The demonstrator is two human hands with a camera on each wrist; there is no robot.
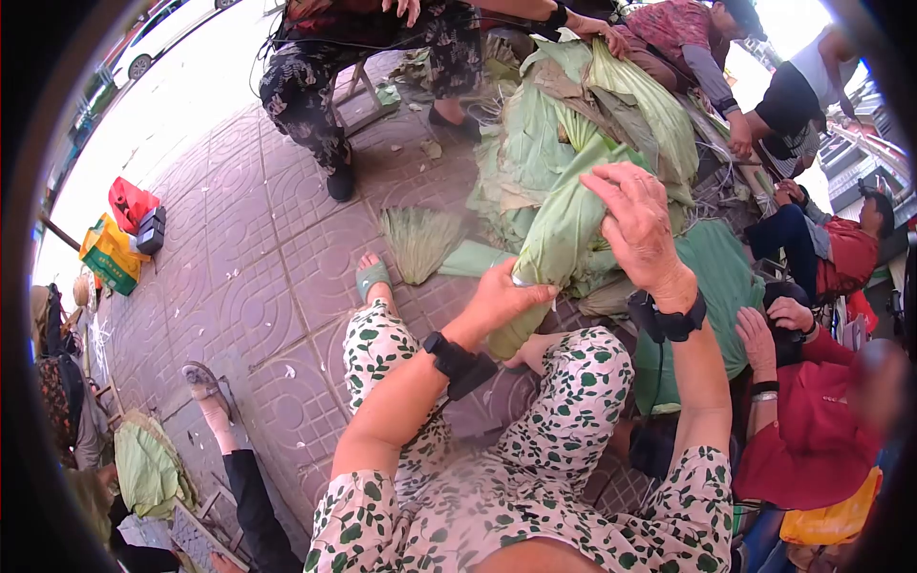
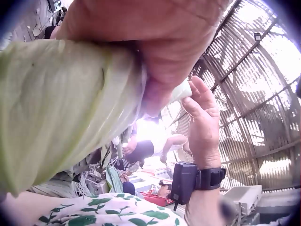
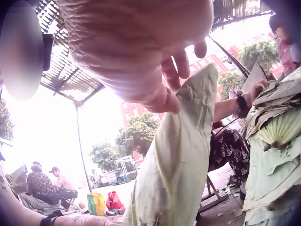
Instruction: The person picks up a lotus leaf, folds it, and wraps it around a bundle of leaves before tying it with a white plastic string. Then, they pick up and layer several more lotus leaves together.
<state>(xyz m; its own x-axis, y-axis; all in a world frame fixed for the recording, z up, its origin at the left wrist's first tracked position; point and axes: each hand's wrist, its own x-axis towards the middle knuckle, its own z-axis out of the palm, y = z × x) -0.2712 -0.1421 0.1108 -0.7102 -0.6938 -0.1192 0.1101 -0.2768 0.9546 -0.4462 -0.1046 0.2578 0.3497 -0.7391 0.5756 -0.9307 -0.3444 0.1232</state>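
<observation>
A long roll of large green leaves [image 1: 554, 229] slants up and away from the lap in the head view. My left hand [image 1: 506, 298] grips it near its lower end, fingers curled around it and thumb across the top. My right hand [image 1: 638, 224] is at the upper end, where thumb and fingers pinch the leaf edge. In the right wrist view the wrapped leaf [image 3: 176, 160] shows a raised vein and a pointed top under the fingers. From the left wrist view, the left hand [image 2: 155, 42] covers part of the roll [image 2: 66, 103], whose pale far tip meets the right hand [image 2: 203, 122].
A tall heap of leaves [image 1: 525, 143] lies just beyond the roll. Beside it a fan-shaped leaf [image 1: 420, 244] rests on the paving [image 1: 277, 286]. To the right is a green cloth-like sheet [image 1: 716, 296]. Several people sit close around; bags [image 1: 113, 253] stand at far left.
</observation>
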